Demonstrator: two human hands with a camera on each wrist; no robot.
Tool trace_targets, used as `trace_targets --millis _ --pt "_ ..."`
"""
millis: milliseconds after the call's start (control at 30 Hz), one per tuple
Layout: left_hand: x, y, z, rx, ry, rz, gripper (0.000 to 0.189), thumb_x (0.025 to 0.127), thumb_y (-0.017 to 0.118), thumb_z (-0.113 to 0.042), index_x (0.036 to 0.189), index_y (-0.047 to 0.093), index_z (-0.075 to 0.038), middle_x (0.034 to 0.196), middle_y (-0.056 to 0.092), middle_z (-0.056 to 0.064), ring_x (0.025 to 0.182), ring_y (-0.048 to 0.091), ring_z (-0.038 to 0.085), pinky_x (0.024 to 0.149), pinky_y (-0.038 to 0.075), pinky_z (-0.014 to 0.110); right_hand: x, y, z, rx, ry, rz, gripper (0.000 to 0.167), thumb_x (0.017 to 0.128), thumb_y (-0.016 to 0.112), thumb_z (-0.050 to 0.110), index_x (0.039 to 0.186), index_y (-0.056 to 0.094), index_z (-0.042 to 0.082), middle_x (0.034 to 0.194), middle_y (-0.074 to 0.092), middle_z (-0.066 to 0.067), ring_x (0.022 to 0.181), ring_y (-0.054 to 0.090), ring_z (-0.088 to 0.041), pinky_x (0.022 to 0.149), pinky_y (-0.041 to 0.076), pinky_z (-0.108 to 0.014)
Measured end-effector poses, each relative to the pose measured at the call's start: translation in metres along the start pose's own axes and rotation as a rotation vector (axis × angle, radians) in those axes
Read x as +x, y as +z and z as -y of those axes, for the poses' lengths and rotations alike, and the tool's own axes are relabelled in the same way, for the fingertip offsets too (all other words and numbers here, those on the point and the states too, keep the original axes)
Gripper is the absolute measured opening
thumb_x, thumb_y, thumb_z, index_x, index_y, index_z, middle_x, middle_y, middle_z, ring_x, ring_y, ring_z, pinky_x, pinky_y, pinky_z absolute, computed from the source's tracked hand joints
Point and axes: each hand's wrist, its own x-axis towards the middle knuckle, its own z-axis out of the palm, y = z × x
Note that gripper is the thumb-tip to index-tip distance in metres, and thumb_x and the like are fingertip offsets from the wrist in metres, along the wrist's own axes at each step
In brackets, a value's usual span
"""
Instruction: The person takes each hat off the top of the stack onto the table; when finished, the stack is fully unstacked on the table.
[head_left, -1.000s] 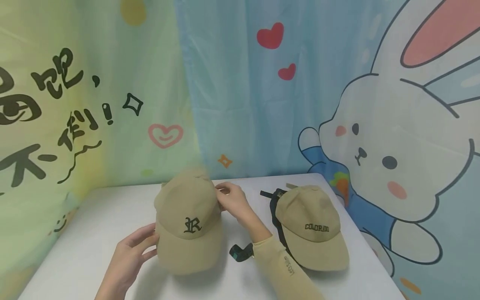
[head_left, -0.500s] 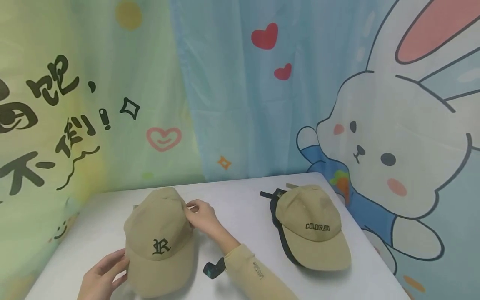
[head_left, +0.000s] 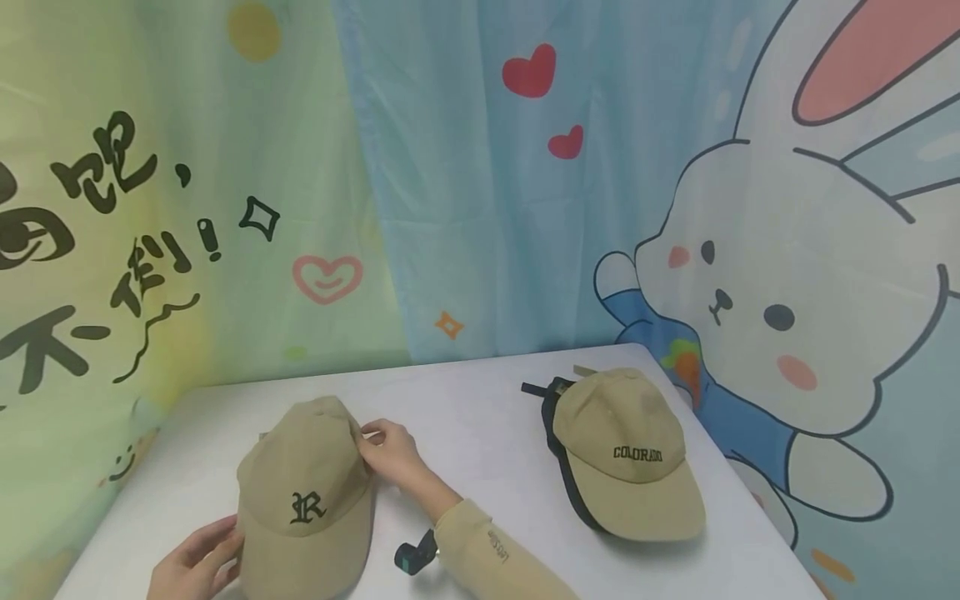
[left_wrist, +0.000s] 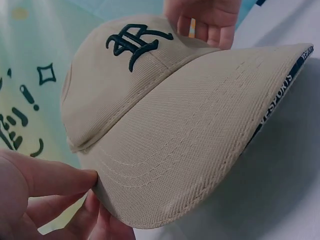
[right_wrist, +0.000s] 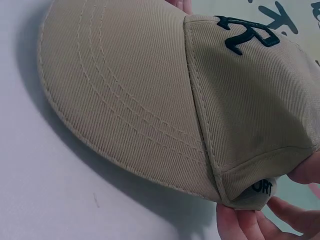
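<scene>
A khaki baseball cap [head_left: 307, 475] with a dark embroidered R is held over the left side of the table, its brim [left_wrist: 200, 125] toward the near side. My left hand [head_left: 197, 560] pinches the brim's side edge, thumb on top and fingers underneath. On the cap's other side, my right hand [head_left: 393, 457] grips the lower edge of the crown [right_wrist: 260, 90]. In the right wrist view that edge is folded, showing a bit of the lettered lining [right_wrist: 262, 186]. A shadow lies on the table below the brim.
At the right of the white table [head_left: 465, 417] lies another khaki cap [head_left: 630, 450] marked COLORADO, stacked over a black cap [head_left: 573, 487]. A small black device [head_left: 415, 554] sits at my right wrist. A printed curtain [head_left: 450, 183] hangs behind the table.
Both hands have carried the R cap left and down toward the near side of the table, mostly in the first half second. The COLORADO cap has stayed in place.
</scene>
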Motion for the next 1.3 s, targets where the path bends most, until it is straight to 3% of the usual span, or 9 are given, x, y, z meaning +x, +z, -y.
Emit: trace_targets --millis 133,300,533,767,933,1067,1300 --pt "0.005 -0.001 0.005 0.004 -0.007 -0.004 0.096 0.074 0.083 -0.050 0.139 0.045 0.009 0.123 0.062 0.024 0.092 0.067 0.017 0.080 0.059 0.036 0.000 0.003 -0.004 0.009 0.013 0.012 0.045 0.090 0.066 0.034 0.123 0.063 0.003 0.100 0.070 -0.008 0.082 0.068 -0.018 0.069 0.060 -0.031" --pt "0.013 0.000 0.014 0.054 -0.042 -0.007 0.098 0.076 0.079 -0.055 0.140 0.042 0.009 0.131 0.054 0.032 0.097 0.067 0.029 0.080 0.059 0.040 0.001 0.006 -0.008 -0.004 0.031 0.018 0.043 0.089 0.065 0.030 0.122 0.063 0.002 0.101 0.070 -0.009 0.084 0.068 -0.019 0.070 0.060 -0.032" --pt "0.026 -0.003 0.030 0.055 -0.134 -0.007 0.092 0.079 0.077 -0.053 0.141 0.043 0.005 0.133 0.053 0.031 0.089 0.068 0.030 0.072 0.059 0.046 0.002 0.012 -0.012 0.004 0.049 0.051 0.040 0.087 0.063 0.019 0.123 0.062 0.000 0.102 0.070 -0.011 0.080 0.068 -0.018 0.066 0.060 -0.030" --pt "0.036 0.000 0.042 0.111 -0.150 -0.063 0.073 0.089 0.072 -0.044 0.139 0.047 0.003 0.139 0.047 0.032 0.097 0.065 0.044 0.067 0.059 0.047 0.001 0.014 -0.013 0.014 0.033 0.061 0.040 0.086 0.064 0.016 0.123 0.062 -0.001 0.101 0.069 -0.012 0.078 0.068 -0.018 0.064 0.059 -0.030" --pt "0.042 0.000 0.050 0.213 -0.116 -0.094 0.064 0.094 0.067 -0.040 0.136 0.049 0.005 0.136 0.048 0.033 0.104 0.061 0.049 0.067 0.059 0.046 -0.003 0.015 -0.012 0.008 0.033 0.077 0.043 0.085 0.066 0.011 0.124 0.060 -0.003 0.100 0.067 -0.012 0.079 0.067 -0.019 0.064 0.060 -0.031" --pt "0.041 0.001 0.049 0.282 -0.079 -0.104 0.061 0.096 0.065 -0.038 0.134 0.050 0.007 0.134 0.048 0.035 0.103 0.062 0.049 0.068 0.059 0.047 -0.003 0.015 -0.012 -0.003 0.027 0.076 0.043 0.084 0.066 0.011 0.125 0.060 -0.003 0.101 0.067 -0.012 0.081 0.067 -0.021 0.065 0.060 -0.031" --pt "0.024 0.006 0.032 0.340 -0.079 -0.103 0.056 0.098 0.061 -0.035 0.132 0.050 0.009 0.130 0.049 0.035 0.102 0.062 0.048 0.068 0.058 0.047 0.001 0.018 -0.016 -0.043 0.017 0.068 0.044 0.082 0.066 0.011 0.124 0.062 -0.001 0.101 0.067 -0.012 0.082 0.067 -0.020 0.064 0.060 -0.030"
